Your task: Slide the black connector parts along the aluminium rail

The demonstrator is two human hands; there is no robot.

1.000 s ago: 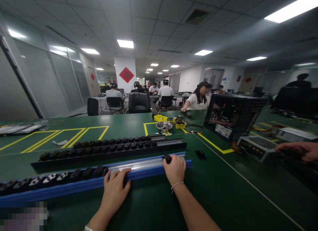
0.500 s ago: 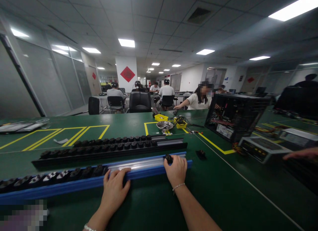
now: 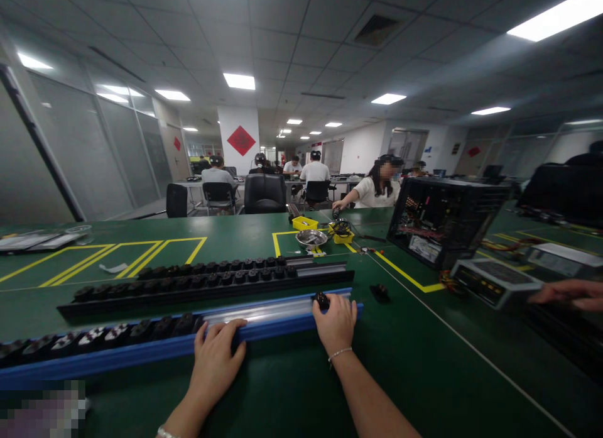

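A long blue rail (image 3: 282,330) with a shiny metal channel lies across the green table (image 3: 424,375). Several black round modules (image 3: 162,327) sit in a row along its left part. My left hand (image 3: 217,356) rests on the rail's middle, fingers spread over the front edge, holding no separate piece. Near the rail's right end, my right hand (image 3: 335,322) grips a black module (image 3: 321,301) between thumb and fingers, at the channel. Behind the blue rail are black rails (image 3: 330,278) carrying rows of similar black modules.
One loose black module (image 3: 379,292) lies right of the rails. Farther back are a metal bowl (image 3: 311,238), yellow trays (image 3: 304,223) and an open computer case (image 3: 443,224). A power supply (image 3: 494,279) and another person's hand (image 3: 565,292) are at the right. People sit beyond the table.
My two hands and the blue rail have hardly moved. The other person's hand at the right has come slightly further left, beside the power supply.
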